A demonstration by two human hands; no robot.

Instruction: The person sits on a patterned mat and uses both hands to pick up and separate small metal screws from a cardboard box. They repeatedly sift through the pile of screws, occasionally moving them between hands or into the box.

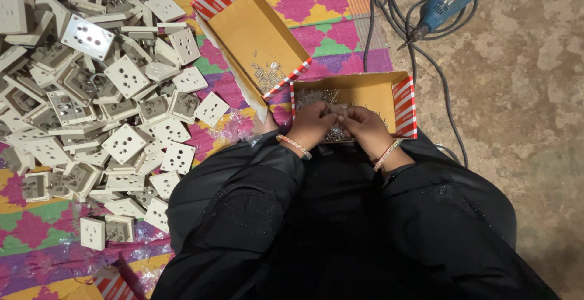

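Sitting behind the small cardboard box (371, 93) of loose metal screws (316, 96), we hold both wrists bent over its near edge. Our left hand (311, 123) and right hand (364, 126) meet fingertip to fingertip, pinching a thin pin (333, 100) angled away toward the box's far wall.

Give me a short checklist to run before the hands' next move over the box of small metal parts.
1. Both hands over the near box: left hand and right hand meet above it: ok.
2. Metal parts within reach: ok.
3. A part pinched between fingertips: cannot tell.
4. Second box open, a few parts inside: ok.
5. Socket plates heaped on the left, apart from the hands: ok.
6. Drill clear of the hands: ok.
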